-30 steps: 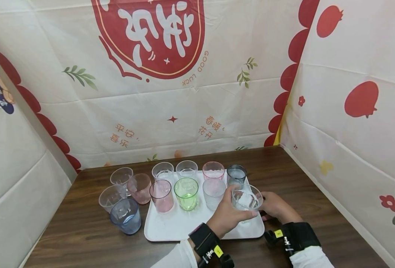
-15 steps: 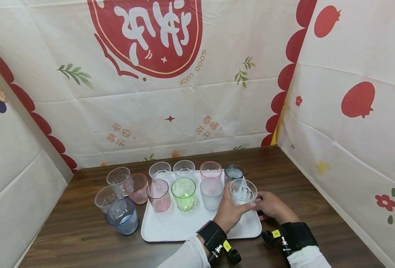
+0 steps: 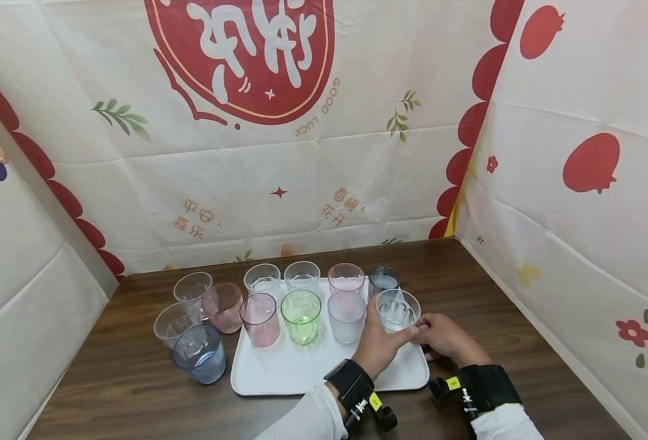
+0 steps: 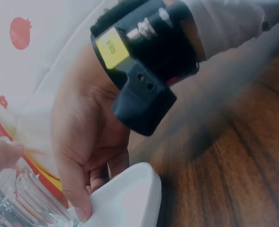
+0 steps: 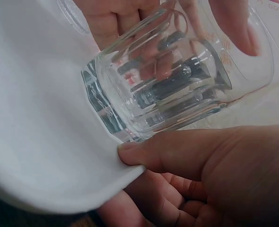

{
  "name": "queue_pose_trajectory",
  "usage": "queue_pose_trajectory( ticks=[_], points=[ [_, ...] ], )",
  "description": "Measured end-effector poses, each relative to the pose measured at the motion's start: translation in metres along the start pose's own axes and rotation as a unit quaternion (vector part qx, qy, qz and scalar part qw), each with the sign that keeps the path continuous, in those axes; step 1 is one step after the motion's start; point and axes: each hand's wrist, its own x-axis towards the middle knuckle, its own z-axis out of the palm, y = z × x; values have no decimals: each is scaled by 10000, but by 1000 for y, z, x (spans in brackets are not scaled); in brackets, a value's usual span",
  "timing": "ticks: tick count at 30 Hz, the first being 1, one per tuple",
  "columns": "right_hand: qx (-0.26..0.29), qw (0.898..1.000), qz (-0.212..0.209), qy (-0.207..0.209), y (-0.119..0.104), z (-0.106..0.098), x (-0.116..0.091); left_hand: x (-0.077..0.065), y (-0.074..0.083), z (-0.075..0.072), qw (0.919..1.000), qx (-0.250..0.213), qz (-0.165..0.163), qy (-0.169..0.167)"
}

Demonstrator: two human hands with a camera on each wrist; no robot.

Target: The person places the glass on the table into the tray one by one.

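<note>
A clear drinking glass with a faceted base stands at the right end of the white tray. My left hand grips it around the side, thumb in front. In the right wrist view, the base of the clear glass seems to rest on the tray. There my right hand pinches the tray's rim, thumb on top and fingers below, the thumb tip close to the glass base. Nearest on the tray are a frosted clear glass and a dark grey glass.
Also on the tray are a green glass, a pink glass, a pink-rimmed glass and two clear ones at the back. Left of it stand a blue glass, another pink glass and two clear glasses. Cloth-covered walls enclose the wooden table.
My left hand has brought the clear glass slightly back and down onto the tray's right end, and it now stands more upright. My right hand stays at the rim. The head view has shifted a little.
</note>
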Motion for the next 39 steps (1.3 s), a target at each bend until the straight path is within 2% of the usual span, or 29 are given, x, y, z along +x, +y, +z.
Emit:
queue_pose_trajectory(
  ticks=[4, 8, 15, 19, 25, 31, 35, 39],
  points=[
    [53, 9999, -116, 13, 0, 1, 0, -5, 1, -5, 9997, 47, -228, -60],
    [-80, 10000, -27, -20, -1, 0, 0, -14, 4, -13, 9983, 82, -543, -171],
    [-199, 9998, 26, -41, -4, -1, 1, -31, 7, -29, 9941, -33, -914, -591],
    [-207, 9997, 62, -67, -4, 0, 2, -44, 6, -44, 9899, 0, -1163, -808],
    [-201, 9996, 165, -57, -3, 1, 2, -56, 4, -76, 9816, 586, -1161, -1395],
    [-214, 9996, 163, -76, -4, -1, 1, -67, 5, -110, 9740, 732, -958, -1916],
    [-188, 9997, 147, -86, -4, 0, 1, -78, 4, -140, 9721, 1005, -654, -2014],
    [-131, 9998, 145, -90, -4, 1, 1, -88, 3, -174, 9739, 1123, -593, -1883]
  ],
)
